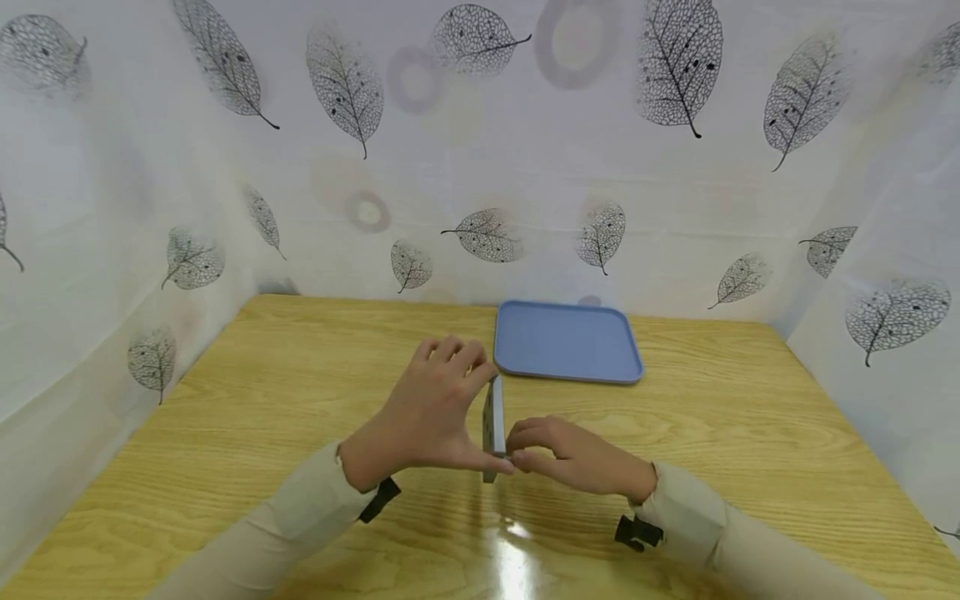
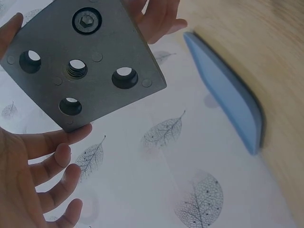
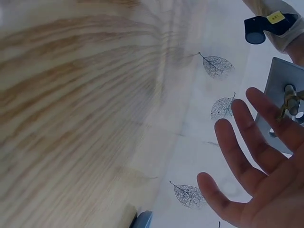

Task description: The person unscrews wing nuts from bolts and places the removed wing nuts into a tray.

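A grey square metal plate [image 2: 45,88] with several round holes stands nearly edge-on in the head view. My left hand [image 1: 431,408] holds it by opposite edges, between thumb and index finger; the other fingers curl loosely in the left wrist view. A hex-socket bolt head [image 2: 86,20] sits in one corner hole. On the plate's other face, the bolt's shank [image 3: 290,100] sticks out with a brass-coloured wing nut [image 3: 288,108] on it. My right hand [image 1: 573,454] has its thumb and index finger at this nut, its other fingers spread. The right thumb is outside the right wrist view.
A blue rectangular tray [image 1: 566,340] lies at the back of the wooden table [image 1: 712,417], behind and right of the plate. White cloth [image 1: 480,150] with leaf prints hangs along the back and sides. Each wrist wears a black strap mount [image 1: 637,532].
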A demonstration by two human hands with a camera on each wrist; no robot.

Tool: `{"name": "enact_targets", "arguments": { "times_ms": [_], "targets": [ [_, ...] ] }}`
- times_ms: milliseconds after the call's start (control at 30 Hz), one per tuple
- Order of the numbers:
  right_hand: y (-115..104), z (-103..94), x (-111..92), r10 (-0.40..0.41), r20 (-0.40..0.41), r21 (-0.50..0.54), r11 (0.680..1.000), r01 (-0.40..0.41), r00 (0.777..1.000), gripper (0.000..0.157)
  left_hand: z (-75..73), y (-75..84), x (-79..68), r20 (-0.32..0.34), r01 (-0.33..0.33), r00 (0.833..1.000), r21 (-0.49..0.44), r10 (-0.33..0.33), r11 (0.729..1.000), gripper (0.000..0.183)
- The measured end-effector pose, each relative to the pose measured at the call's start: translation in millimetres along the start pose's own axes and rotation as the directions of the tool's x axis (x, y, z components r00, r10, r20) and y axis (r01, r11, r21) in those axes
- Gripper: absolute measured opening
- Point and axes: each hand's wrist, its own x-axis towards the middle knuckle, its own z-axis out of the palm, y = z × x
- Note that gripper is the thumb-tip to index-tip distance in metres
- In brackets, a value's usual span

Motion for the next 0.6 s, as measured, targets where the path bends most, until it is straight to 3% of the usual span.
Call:
{"name": "enact_targets", "arguments": {
  "times_ms": [67,133,200,267,333,433,600],
  "targets": [
    [0,-0.8,0,0.022,0.015,0.052,0.998,-0.022,1.000,0.021,0.3,0.0,-0.3,-0.003,-0.001,1.000,-0.004,0.001,1.000,0.088],
    [0,-0.6,-1,0.026,-0.004,0.035,0.999,-0.026,1.000,0.017,0.5,0.0,-0.5,-0.003,-0.001,1.000,-0.006,0.001,1.000,0.087],
    [-1,1.1,-2,-0.020,-0.050,-0.080,0.997,0.016,0.999,0.012,0.3,0.2,-0.6,0.000,0.000,1.000,-0.002,0.000,1.000,0.087],
    [-4,3.5,-3,-0.107,-0.105,-0.258,0.963,0.077,0.989,0.011,-0.2,0.4,-0.7,0.005,-0.003,1.000,0.007,0.003,1.000,0.088],
    [-5,6.4,-3,-0.219,-0.153,-0.446,0.885,0.130,0.964,0.016,-0.3,0.6,-0.9,0.007,-0.004,1.000,0.009,0.004,1.000,0.087],
    [-7,10.2,-3,-0.374,-0.177,-0.656,0.734,0.174,0.910,0.027,-0.4,0.6,-1.3,0.007,-0.005,1.000,0.017,0.005,1.000,0.087],
    [-8,14.6,-2,-0.560,-0.110,-0.900,0.407,0.157,0.821,0.029,0.3,0.8,-1.3,0.009,0.002,1.000,0.012,-0.002,1.000,0.087]
  ]
}}
